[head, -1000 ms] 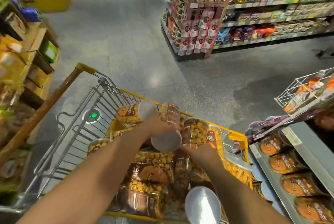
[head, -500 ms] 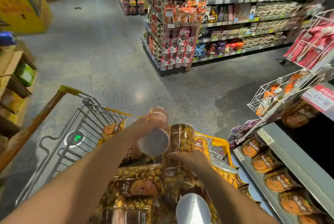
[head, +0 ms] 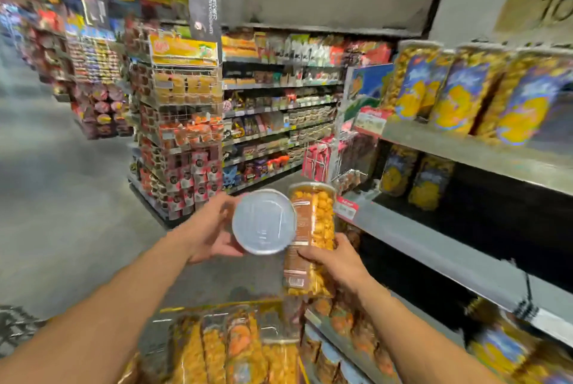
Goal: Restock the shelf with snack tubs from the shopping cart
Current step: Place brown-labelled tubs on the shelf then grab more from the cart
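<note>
extending forward, left hand (head: 208, 232) and right hand (head: 335, 263) grip snack tubs (head: 313, 222).

Across the grey floor (head: 62, 197) stands a wire rack (head: 183, 135) of hanging packets beside stocked aisle shelving (head: 279, 110).

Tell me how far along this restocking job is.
Done: a few shelved tubs stand on the shelf, with dark space beside them. In hand: the left hand grips one tub, lid toward the camera; the right hand grips a second tub upright. Left: shelving both, plus more tubs in the cart.
</note>
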`<state>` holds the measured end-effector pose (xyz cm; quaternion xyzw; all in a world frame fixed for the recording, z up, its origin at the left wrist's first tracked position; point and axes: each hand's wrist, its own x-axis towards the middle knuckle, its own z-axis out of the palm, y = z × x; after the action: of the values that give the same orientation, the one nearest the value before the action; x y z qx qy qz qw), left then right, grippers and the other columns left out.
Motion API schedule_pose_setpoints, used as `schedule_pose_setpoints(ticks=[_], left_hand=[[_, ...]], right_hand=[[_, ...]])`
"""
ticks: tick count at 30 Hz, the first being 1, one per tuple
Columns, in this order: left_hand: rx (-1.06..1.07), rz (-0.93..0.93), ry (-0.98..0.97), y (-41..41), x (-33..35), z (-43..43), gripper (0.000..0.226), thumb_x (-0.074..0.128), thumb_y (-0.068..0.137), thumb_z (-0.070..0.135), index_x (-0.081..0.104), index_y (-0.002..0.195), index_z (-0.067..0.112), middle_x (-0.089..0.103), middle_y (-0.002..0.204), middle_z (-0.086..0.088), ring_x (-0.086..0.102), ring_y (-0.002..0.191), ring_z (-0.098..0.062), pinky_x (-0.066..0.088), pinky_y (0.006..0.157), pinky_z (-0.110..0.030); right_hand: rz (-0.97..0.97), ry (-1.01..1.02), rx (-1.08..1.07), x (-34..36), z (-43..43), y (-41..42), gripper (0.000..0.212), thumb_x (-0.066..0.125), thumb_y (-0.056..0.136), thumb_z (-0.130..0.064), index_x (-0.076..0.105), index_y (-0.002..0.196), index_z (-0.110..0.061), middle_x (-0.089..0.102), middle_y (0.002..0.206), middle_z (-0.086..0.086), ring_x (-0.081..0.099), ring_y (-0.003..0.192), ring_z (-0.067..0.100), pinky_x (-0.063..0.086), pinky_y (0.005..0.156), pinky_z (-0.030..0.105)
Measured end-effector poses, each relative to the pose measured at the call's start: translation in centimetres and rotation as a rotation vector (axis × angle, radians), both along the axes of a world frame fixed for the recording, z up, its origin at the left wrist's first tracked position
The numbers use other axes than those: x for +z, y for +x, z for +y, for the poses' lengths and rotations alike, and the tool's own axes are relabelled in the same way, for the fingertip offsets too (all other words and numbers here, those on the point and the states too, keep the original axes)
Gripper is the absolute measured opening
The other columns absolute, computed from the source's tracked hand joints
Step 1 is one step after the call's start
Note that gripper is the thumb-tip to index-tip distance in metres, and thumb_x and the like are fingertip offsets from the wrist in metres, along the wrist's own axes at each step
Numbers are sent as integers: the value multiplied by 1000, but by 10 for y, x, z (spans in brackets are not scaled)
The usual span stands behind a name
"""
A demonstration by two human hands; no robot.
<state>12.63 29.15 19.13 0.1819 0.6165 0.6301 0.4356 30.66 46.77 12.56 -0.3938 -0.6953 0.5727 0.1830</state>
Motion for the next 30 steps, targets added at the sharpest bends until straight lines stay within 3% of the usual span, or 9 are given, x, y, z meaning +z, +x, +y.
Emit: schedule_pose_setpoints(ticks=[5,8,10,12,14,16,19,23,30], left_hand=[[-291,303,120,49,37,51,63,40,80,-24,59,124,17,74,95,-1,70,87,-15,59,60,-28],[-386,658,128,85,63,86,99,92,44,14,52,135,14,75,105,7,68,102,-7,55,82,-24],[-299,773,219,119,83,115,109,91,35,34,51,135,19,70,118,4,64,112,-12,51,97,-33],[-220,766,325,165,107,144,91,89,41,33,53,124,24,71,113,3,65,109,-15,49,101,-42],[-218,714,460,214,130,174,52,87,65,22,58,107,27,74,90,17,67,94,-1,52,90,-27],[-201,674,554,267,152,199,23,78,75,41,70,92,29,74,83,21,68,91,-4,54,84,-24],[-168,612,600,329,176,236,22,71,74,61,76,83,42,74,88,18,64,98,-14,48,88,-38],[-134,469,531,393,211,285,60,69,72,66,60,109,18,63,113,-3,58,102,-24,51,91,-50],[-234,529,491,440,258,380,62,68,71,71,63,96,15,62,89,0,57,75,-15,50,66,-34]], right_hand=[[177,54,-120,58,29,80,105,96,38,-60,52,126,-24,73,113,-2,74,96,17,59,90,45],[240,123,-197,102,40,139,85,94,58,-43,44,124,-24,68,116,-2,70,100,16,58,88,40],[230,201,-237,129,50,182,93,92,50,-52,43,125,-28,67,115,-5,69,101,15,57,92,43],[235,257,-276,152,59,227,102,91,42,-58,42,126,-29,68,114,-7,70,100,14,57,93,45],[249,286,-319,171,67,271,98,93,46,-55,42,126,-29,67,115,-6,70,100,15,57,93,44],[266,315,-388,190,76,315,98,93,48,-55,42,127,-30,67,117,-5,70,101,16,57,93,44],[269,413,-490,221,92,376,108,92,42,-59,40,131,-28,64,122,-6,66,105,15,55,96,45],[221,570,-573,264,116,437,93,92,58,-50,36,129,-30,58,115,-12,62,108,14,53,94,40],[243,665,-796,307,204,483,98,91,61,-49,37,138,-22,55,116,-6,58,107,18,50,92,38]])
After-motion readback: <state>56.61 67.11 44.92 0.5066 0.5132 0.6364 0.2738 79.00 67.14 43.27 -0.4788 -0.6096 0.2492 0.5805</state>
